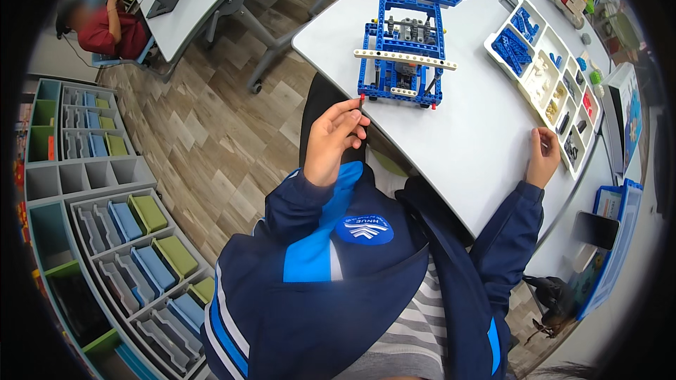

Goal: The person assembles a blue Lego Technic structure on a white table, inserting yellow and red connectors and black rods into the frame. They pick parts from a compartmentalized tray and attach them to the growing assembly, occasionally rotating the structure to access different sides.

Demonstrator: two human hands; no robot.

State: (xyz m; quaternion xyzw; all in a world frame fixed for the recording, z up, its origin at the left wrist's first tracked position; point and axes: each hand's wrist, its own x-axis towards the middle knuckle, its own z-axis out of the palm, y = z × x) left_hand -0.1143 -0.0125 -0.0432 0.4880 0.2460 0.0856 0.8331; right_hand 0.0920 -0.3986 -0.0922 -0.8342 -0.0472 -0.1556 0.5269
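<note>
At the white table (465, 162) (wood-look floor (218, 162)), left hand (336, 137) pinches peg (362, 100), right hand (543, 160) unclear.

Clear lane seen on bare counter (468, 130), between blue brick model (403, 58) and white parts tray (535, 46). Leftward passage is blocked by model, rightward by tray.

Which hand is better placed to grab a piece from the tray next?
Probably the right: your right hand is close beside the tray, while your left hand is farther off, by the model.
</note>
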